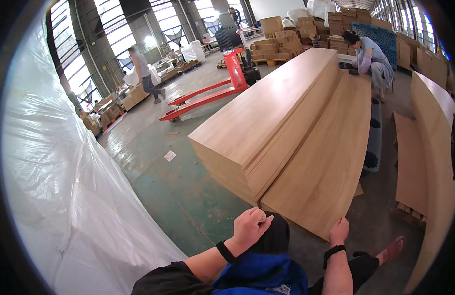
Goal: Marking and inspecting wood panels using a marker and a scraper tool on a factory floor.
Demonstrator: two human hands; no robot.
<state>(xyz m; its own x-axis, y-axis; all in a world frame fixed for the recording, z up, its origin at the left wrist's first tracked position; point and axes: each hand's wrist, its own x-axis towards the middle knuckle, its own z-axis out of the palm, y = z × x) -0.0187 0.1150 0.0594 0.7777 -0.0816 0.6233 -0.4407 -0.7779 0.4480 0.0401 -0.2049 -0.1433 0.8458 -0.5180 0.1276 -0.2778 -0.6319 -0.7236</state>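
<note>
the wooden board (321, 164) lies lengthwise ahead, right beside a taller stack of boards (269, 105). the right hand (339, 231) is at its near right corner, fingers curled; whether they pinch it, i cannot tell. the left hand (249, 228), its fingers folded into a loose fist, is by the dark-clothed knee (280, 233). a person (374, 61) crouches at the far end.

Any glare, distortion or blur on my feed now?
Head view: windows blown out white, glare streaks on the plastic sheeting; head view: rightmost panel looks bent, likely by the lens; head view: left hand and right hand reasonably clear.
</note>
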